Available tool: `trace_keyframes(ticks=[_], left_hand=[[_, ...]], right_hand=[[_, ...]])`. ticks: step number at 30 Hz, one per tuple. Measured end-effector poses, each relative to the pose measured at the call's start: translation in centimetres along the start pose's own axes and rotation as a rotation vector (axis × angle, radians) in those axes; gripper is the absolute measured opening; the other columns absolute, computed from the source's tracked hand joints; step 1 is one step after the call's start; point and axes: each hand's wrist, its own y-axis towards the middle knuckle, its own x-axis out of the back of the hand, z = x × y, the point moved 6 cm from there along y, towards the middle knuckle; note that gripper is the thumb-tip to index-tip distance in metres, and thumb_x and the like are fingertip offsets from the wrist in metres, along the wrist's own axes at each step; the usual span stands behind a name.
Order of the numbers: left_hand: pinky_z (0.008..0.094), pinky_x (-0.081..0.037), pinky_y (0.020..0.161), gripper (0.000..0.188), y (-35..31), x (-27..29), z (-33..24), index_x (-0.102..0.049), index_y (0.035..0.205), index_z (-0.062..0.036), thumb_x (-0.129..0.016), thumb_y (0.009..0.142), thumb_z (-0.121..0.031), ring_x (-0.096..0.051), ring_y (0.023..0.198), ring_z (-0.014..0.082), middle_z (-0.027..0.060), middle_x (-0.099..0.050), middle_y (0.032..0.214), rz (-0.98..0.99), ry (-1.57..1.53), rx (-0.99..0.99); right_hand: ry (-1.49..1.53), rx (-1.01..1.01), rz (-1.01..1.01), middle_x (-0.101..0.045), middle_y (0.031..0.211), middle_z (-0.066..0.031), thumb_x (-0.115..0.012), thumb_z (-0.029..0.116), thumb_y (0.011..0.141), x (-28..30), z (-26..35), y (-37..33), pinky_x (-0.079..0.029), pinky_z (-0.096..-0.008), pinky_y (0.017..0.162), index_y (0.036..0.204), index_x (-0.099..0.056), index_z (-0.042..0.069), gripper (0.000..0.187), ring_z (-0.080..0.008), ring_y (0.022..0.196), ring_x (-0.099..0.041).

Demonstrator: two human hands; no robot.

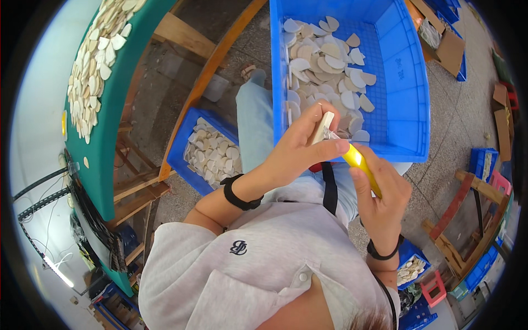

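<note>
My left hand (308, 137) is closed round a small, flat, cream-white piece (324, 125), held on edge above the near rim of a large blue crate (401, 71). In my right hand (385, 190) is a yellow-handled utility knife (363, 166), its blade end against or very close to the piece. The left thumb lies by the front of the knife. Inside the crate, many loose white and cream half-round pieces (330, 63) are heaped toward the left side. The lower part of the held piece is hidden by my fingers.
A smaller blue bin (179, 148) of similar pieces stands on the floor at left. Beyond it, a green-topped table (124, 71) carries a long pile of pieces. To the right are a cardboard box (448, 52), a wooden frame (451, 247) and a pink stool (434, 289).
</note>
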Motion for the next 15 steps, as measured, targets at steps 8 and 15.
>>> trace_keyframes(ticks=[8, 15], left_hand=[[0.0229, -0.032, 0.06, 0.026, 0.18, 0.25, -0.44, -0.042, 0.091, -0.0077, -0.061, 0.084, -0.025, -0.037, 0.07, 0.0103, 0.0027, -0.04, 0.082, -0.025, 0.152, -0.226], [0.0295, -0.03, 0.069, 0.028, -0.22, 0.43, -0.44, -0.044, 0.088, -0.0064, -0.055, 0.087, -0.032, -0.037, 0.077, 0.0188, 0.0055, -0.04, 0.079, -0.044, 0.274, -0.188]], right_hand=[[-0.14, 0.023, 0.026, -0.046, 0.057, -0.0036, -0.07, 0.018, 0.075, 0.43, 0.53, -0.02, -0.033, -0.0286, 0.04, 0.103, -0.063, 0.006, 0.032, -0.0169, 0.042, -0.044], [-0.241, 0.086, 0.023, -0.044, 0.057, -0.0019, -0.071, 0.02, 0.073, 0.26, 0.7, 0.09, -0.032, -0.0286, 0.04, 0.103, -0.064, 0.008, 0.033, -0.0156, 0.041, -0.043]])
